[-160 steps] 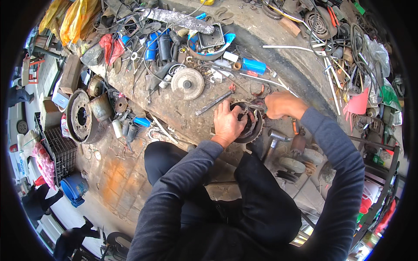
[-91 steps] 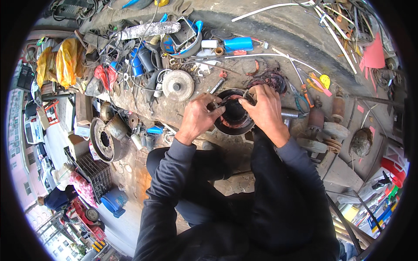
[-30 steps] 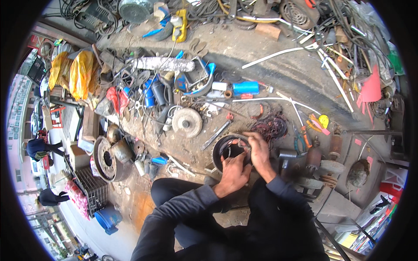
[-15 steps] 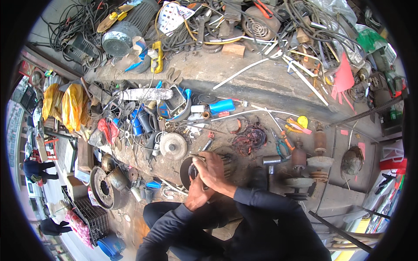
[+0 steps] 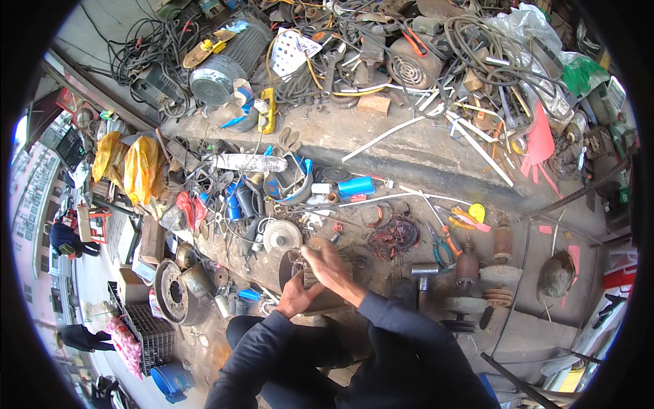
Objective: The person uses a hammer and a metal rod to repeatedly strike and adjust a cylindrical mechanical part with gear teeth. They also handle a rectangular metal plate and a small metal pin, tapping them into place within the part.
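Note:
Between my knees lies a cylindrical ribbed motor housing, with its round mouth toward the left and thin copper-coloured wires showing at the opening. My left hand grips the near side of that rim, its fingertips reaching the opening. Across the top of the housing lies my right hand, its fingers bent over the rim. What the fingertips touch inside is partly hidden. Just beyond stands a round grey metal disc. To the right is a tangle of dark red and black wire.
A hammer, pliers and a motor rotor lie to the right. At the left are a metal wheel rim and a black crate. Cables and scrap cover a raised ledge at the back. People stand at far left.
My hands, overlapping at the housing's mouth before, are now farther apart, with the left one lower at the rim. More wire shows in the opening. The whole view has shifted slightly.

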`<action>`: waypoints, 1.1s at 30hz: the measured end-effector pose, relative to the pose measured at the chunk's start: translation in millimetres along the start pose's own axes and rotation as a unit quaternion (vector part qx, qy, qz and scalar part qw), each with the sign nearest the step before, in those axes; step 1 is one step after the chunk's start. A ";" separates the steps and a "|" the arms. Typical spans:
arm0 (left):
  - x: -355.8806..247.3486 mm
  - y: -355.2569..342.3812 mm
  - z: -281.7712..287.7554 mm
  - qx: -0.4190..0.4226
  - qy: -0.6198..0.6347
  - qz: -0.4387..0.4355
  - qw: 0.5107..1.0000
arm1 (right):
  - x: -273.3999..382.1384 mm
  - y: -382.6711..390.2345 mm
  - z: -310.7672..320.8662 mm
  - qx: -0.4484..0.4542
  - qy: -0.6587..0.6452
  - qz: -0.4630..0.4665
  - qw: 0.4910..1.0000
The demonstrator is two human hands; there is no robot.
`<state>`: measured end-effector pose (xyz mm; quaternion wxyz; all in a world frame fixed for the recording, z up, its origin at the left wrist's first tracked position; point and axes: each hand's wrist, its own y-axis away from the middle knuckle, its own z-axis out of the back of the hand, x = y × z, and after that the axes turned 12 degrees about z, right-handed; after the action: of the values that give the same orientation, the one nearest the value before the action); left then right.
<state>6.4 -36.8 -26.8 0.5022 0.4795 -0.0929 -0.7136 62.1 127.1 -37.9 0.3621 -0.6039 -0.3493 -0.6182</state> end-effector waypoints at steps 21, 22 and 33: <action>-13.2 13.5 42.9 -0.035 0.351 0.140 0.925 | -55.8 44.9 25.7 0.079 0.062 -0.179 0.979; -14.7 15.0 41.4 -0.039 0.355 0.159 0.920 | -51.6 47.5 29.7 0.085 0.055 -0.174 0.979; -35.9 -5.2 -16.6 0.108 0.625 0.121 0.763 | 44.6 35.6 88.1 -0.003 0.294 0.012 0.956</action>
<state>17.3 0.4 -17.4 0.4761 0.8553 0.1077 -0.1740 136.2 185.0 8.9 0.4544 -0.4009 -0.2186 -0.7648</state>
